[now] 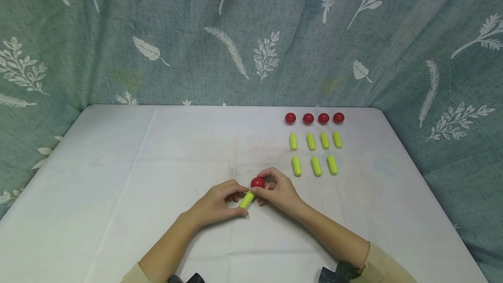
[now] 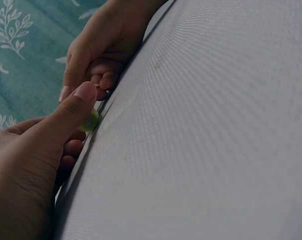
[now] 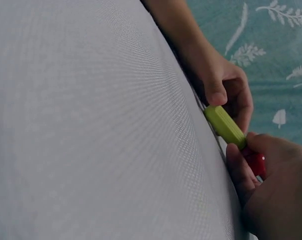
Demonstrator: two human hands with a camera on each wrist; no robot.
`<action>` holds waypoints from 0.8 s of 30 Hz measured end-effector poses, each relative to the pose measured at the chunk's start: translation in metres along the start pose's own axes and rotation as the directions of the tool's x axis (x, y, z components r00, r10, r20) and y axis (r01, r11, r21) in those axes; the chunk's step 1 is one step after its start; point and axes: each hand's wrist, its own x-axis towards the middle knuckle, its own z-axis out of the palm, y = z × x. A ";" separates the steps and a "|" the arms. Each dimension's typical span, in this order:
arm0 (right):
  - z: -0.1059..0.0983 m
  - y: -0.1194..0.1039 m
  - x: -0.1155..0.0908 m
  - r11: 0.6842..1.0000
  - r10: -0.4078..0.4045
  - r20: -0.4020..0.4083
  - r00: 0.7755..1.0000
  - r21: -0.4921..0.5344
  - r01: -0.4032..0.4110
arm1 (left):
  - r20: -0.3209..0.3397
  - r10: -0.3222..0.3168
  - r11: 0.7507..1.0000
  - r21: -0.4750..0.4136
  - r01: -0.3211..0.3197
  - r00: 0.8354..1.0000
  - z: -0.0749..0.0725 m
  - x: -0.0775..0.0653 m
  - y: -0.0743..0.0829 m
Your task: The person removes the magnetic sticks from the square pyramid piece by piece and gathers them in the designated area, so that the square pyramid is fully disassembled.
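Note:
Near the front middle of the table, my left hand (image 1: 220, 203) pinches the lower end of a yellow-green ridged stick (image 1: 247, 199) between thumb and fingers. A glossy red ball (image 1: 257, 182) sits against the stick's upper end. My right hand (image 1: 280, 192) holds the ball, with its thumb where ball and stick meet. In the right wrist view the stick (image 3: 225, 126) slants between both hands, and the right fingers partly cover the ball (image 3: 255, 162). Only the stick's end (image 2: 90, 121) shows past the left thumb in the left wrist view.
Toward the back right, several red balls (image 1: 308, 119) stand in a row. In front of them lie two rows of yellow-green sticks (image 1: 311, 142). White cloth covers the table (image 1: 177, 143), and a leaf-patterned teal curtain (image 1: 177, 47) hangs behind and at the sides.

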 end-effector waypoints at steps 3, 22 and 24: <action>0.000 0.000 0.000 1.000 -0.006 -0.002 1.000 -0.001 0.006 | 0.002 0.004 1.000 0.000 -0.004 1.000 0.000 0.000 0.000; 0.007 -0.003 -0.003 0.996 0.011 0.042 0.999 -0.086 -0.007 | -0.027 -0.169 0.986 -0.006 0.169 0.985 -0.005 0.003 0.006; 0.008 -0.004 -0.007 0.991 0.002 0.043 0.999 -0.136 0.004 | -0.045 -0.165 0.986 -0.011 0.165 0.985 -0.004 0.004 0.005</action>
